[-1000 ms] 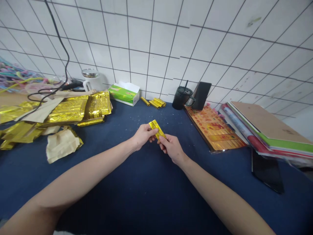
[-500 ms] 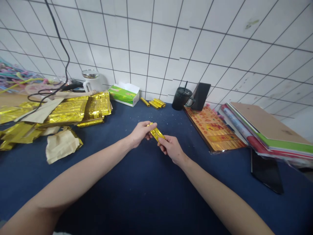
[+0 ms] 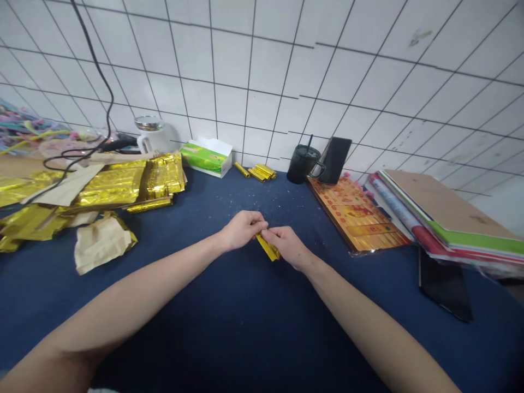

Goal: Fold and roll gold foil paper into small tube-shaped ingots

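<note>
A strip of shiny gold foil paper (image 3: pixel 268 249) is held between my two hands over the middle of the blue table. My left hand (image 3: pixel 244 228) pinches its far end, fingers closed. Close against it, my right hand (image 3: pixel 286 245) grips the strip with thumb and fingers, and the near end sticks out below toward me. The fingers partly cover the far end. Several gold foil rolls (image 3: pixel 262 172) lie by the wall, beyond my hands.
At left is a pile of gold foil sheets (image 3: pixel 110 185) with a crumpled paper piece (image 3: pixel 102 245). A white mug (image 3: pixel 151 136), green tissue box (image 3: pixel 207 157) and black cup (image 3: pixel 302 164) line the wall. Orange printed packs (image 3: pixel 360 215), folders (image 3: pixel 454 207) and a black tablet-like object (image 3: pixel 444 286) lie right.
The gold foil strip has shifted toward me between my hands. My left hand has come down and right, and its fingertips now meet those of my right hand.
</note>
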`<state>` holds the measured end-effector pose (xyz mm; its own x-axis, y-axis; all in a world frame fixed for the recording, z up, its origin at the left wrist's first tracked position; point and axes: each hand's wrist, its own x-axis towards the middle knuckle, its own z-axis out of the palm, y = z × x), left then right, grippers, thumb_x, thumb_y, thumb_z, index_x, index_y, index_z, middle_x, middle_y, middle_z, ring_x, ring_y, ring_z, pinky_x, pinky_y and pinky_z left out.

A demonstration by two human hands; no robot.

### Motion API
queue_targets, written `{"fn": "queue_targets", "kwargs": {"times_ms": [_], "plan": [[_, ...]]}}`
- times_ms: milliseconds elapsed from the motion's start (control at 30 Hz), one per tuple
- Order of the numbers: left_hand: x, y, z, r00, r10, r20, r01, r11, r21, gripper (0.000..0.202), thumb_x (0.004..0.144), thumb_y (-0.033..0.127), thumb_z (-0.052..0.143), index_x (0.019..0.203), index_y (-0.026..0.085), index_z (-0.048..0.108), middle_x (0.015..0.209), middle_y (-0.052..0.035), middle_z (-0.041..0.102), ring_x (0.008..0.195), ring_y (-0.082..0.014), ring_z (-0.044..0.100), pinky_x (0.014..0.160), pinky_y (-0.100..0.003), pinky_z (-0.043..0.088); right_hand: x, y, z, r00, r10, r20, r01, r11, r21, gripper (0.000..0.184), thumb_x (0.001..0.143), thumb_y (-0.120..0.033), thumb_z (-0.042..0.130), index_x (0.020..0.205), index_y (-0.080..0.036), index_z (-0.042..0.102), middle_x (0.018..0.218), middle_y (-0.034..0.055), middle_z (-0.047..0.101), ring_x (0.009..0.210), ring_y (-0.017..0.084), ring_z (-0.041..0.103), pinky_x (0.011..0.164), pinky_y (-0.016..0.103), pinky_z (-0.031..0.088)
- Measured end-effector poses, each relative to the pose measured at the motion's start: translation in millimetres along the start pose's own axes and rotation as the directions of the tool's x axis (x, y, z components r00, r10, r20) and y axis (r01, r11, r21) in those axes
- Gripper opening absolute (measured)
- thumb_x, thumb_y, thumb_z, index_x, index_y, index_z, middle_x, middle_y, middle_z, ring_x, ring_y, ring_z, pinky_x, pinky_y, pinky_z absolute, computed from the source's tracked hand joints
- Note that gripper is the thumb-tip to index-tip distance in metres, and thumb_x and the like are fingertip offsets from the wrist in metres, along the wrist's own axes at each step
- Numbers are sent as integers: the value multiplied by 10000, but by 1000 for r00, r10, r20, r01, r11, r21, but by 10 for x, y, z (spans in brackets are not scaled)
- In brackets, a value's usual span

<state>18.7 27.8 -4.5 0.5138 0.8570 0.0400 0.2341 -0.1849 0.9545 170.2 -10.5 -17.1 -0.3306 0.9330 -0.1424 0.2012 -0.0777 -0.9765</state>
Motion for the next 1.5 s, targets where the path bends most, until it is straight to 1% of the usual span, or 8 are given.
{"fn": "queue_targets", "kwargs": {"times_ms": [133, 467, 533, 733, 867, 1233, 1367, 1500], "plan": [[67, -70, -110, 987, 6, -163, -9, 1000, -15, 235, 741, 318, 504, 585, 144, 471, 459, 53, 415, 407, -51, 343, 405, -169, 260, 0, 10, 3, 1000, 25, -3, -25, 999, -43, 383, 794, -466, 429, 576, -164, 518, 396, -60, 420, 330, 53, 322, 343, 181, 253], [94, -116, -167, 982, -35, -187, 19, 996, -88, 260, 724, 354, 555, 592, 144, 480, 436, 56, 426, 378, -41, 344, 387, -162, 244, 21, 32, 35, 977, -192, -94, 149, 926, -346, 405, 846, -441, 342, 553, -182, 451, 472, -35, 412, 427, 84, 364, 433, 214, 266], [82, -91, -188, 984, -84, -157, 64, 990, -125, 301, 728, 403, 555, 592, 145, 480, 407, 55, 429, 338, -37, 329, 357, -162, 225, 12, 27, 1, 960, -261, -104, 164, 821, -547, 398, 863, -403, 324, 556, -185, 456, 498, -18, 450, 456, 99, 399, 461, 228, 266], [74, -51, -215, 944, -328, -15, 312, 910, -272, 532, 752, 614, 394, 573, 129, 516, 348, -4, 471, 276, -64, 371, 310, -178, 251, -24, 42, -73, 852, -523, -27, 111, 231, -966, 371, 897, -324, 294, 676, -161, 544, 651, 67, 582, 573, 143, 496, 506, 260, 254], [69, -11, -215, 926, -376, 36, 362, 857, -366, 450, 752, 560, 453, 662, 128, 542, 379, 0, 498, 288, -66, 387, 317, -174, 274, -30, 46, -63, 836, -547, 39, 100, 81, -992, 395, 913, -305, 267, 690, -153, 554, 646, 69, 590, 577, 147, 507, 521, 273, 258], [62, -8, -193, 983, -178, -37, 174, 981, -88, 235, 694, 352, 610, 676, 123, 557, 551, 2, 539, 500, -80, 500, 417, -167, 372, -22, 84, -55, 856, -518, -5, 70, 125, -990, 372, 900, -320, 300, 699, -154, 566, 653, 82, 606, 563, 151, 517, 519, 275, 269], [81, -49, -194, 978, -207, -14, 202, 966, -163, 189, 708, 295, 604, 683, 115, 550, 551, -5, 549, 486, -80, 508, 436, -184, 398, -28, 77, -43, 850, -527, -12, 51, 105, -993, 339, 893, -329, 315, 746, -160, 570, 693, 73, 607, 607, 158, 529, 540, 273, 292], [80, -24, -216, 961, -276, -4, 263, 919, -295, 167, 708, 257, 615, 696, 112, 532, 560, -9, 560, 469, -69, 510, 448, -183, 407, -46, 55, -28, 826, -563, 10, 98, 125, -987, 287, 883, -318, 345, 1017, -154, 539, 791, 77, 609, 698, 176, 542, 589, 274, 329]]}}
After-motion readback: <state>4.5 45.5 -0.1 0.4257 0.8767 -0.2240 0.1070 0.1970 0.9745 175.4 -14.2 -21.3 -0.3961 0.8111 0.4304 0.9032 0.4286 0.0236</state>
